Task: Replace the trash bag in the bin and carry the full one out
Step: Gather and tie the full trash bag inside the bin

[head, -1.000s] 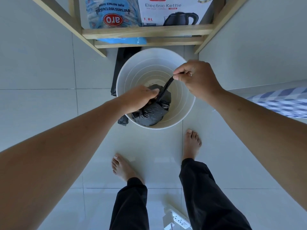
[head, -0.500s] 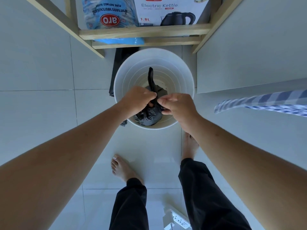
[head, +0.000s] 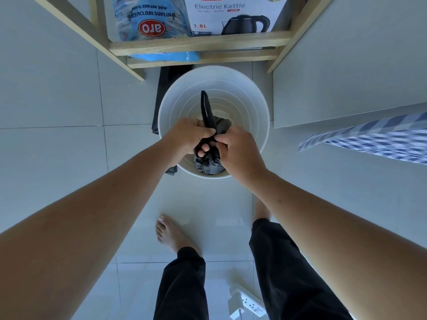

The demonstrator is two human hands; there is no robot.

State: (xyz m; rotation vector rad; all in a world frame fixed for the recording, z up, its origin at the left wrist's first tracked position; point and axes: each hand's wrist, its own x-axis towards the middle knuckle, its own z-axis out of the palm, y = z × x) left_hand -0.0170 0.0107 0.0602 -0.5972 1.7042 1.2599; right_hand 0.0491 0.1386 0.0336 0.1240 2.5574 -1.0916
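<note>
The bag (head: 209,161) sat low in the bin (head: 261,116), directly under both hands. Left fingers (head: 204,147) and right fingers (head: 223,144) pinched its neck; its free tail (head: 205,107) pointed away from them.

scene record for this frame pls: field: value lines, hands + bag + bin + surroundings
left hand: closed on the neck of the black trash bag
right hand: pinching the bag neck beside the left hand
bag: bunched, sitting inside the white bin, one strip end sticking up
bin liner: none visible
behind bin: wooden shelf with kettle box and sugar bag
floor: power strip near the person's legs
</note>
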